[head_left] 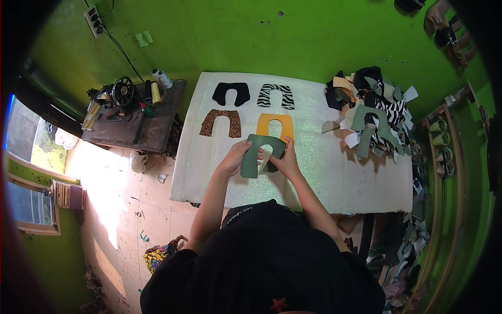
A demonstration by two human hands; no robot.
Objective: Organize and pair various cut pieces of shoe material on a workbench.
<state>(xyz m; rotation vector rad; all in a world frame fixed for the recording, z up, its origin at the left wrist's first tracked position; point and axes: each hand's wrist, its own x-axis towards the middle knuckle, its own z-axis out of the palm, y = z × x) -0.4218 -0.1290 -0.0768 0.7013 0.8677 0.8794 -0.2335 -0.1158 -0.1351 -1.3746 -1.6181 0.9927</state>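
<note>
A dark green U-shaped cut piece (250,166), which looks like leather or fabric, is held up over the white table (209,178). The fingers of my left hand (237,158) close on its left side, and my right hand (287,162) grips its right side. Just beyond it lies a yellow U-shaped piece (263,123), its lower part hidden behind the green one. Farther back, a black piece (240,94) and a zebra-striped piece (265,97) lie flat side by side. A leopard-print piece (207,124) lies left of the yellow one.
At the table's right end a heap of mixed scraps (366,112) spreads toward the edge. A sewing machine (116,97) with thread spools (156,93) stands on a dark stand at the left. Shoes (442,138) hang on a wooden rack at the far right.
</note>
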